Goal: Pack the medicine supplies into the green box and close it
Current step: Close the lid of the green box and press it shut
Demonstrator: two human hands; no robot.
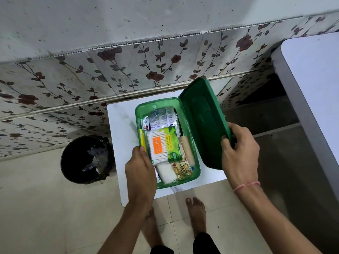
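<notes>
The green box (157, 105) sits on a small white table (119, 132), filled with medicine supplies. On top lies a pack of cotton swabs (163, 146) with an orange label. Silver blister strips (162, 117) lie at the far end, a beige roll (187, 151) along the right wall, and a gold blister strip (181, 170) at the near end. The green lid (200, 123) stands tilted up at the box's right side. My right hand (238, 153) grips the lid's outer edge. My left hand (140, 173) rests on the box's near left rim, fingers at the swab pack.
A black waste bin (86, 159) with a plastic liner stands on the tiled floor left of the table. A larger white table (315, 85) fills the right side. A flower-patterned wall runs behind. My bare feet (196, 213) stand below the small table.
</notes>
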